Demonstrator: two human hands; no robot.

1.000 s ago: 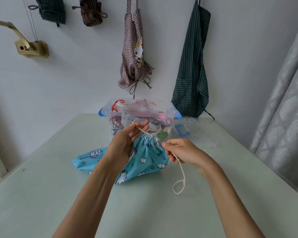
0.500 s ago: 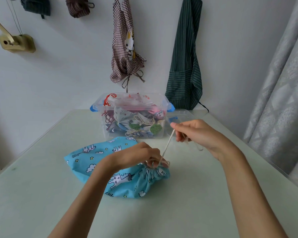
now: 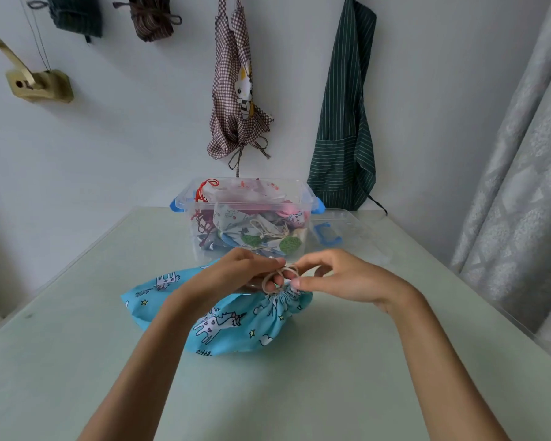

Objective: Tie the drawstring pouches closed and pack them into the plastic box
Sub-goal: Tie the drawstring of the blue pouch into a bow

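Observation:
A blue pouch (image 3: 233, 326) printed with unicorns, clouds and stars lies on the pale green table (image 3: 77, 361), its gathered mouth pointing right. My left hand (image 3: 236, 275) rests over the pouch's neck with the cream drawstring (image 3: 275, 278) looped around its fingers. My right hand (image 3: 341, 281) pinches the same drawstring just above the gathered mouth. Behind my hands stands the clear plastic box (image 3: 185, 202) with blue latches, holding several tied pouches.
The box's clear lid (image 3: 347, 233) lies flat to the right of the box. Two aprons hang on the wall behind, one checked (image 3: 236, 100) and one green striped (image 3: 344, 122). A grey curtain (image 3: 522, 186) borders the table's right side.
My right hand came down from holding the string taut and met my left hand at the pouch's mouth. The string is now looped around my left fingers.

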